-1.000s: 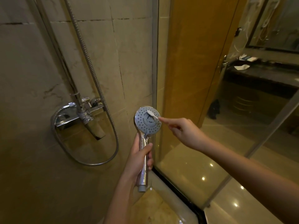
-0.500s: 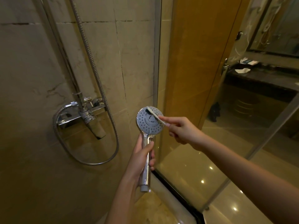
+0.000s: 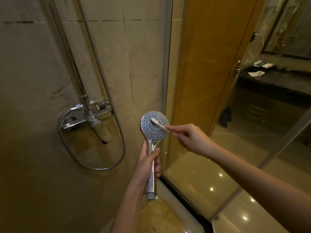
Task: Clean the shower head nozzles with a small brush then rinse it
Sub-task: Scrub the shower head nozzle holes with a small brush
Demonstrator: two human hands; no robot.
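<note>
The left hand (image 3: 146,167) clamps its grip round the handle of the upright round chrome shower head (image 3: 149,132), while the right hand (image 3: 190,140), just right of it, pinches the small white brush (image 3: 159,124) slanting up-left across the nozzles

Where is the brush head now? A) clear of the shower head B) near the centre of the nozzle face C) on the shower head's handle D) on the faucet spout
B: the brush, pinched by the right hand, has its bristle end near the middle of the shower head face.
</note>
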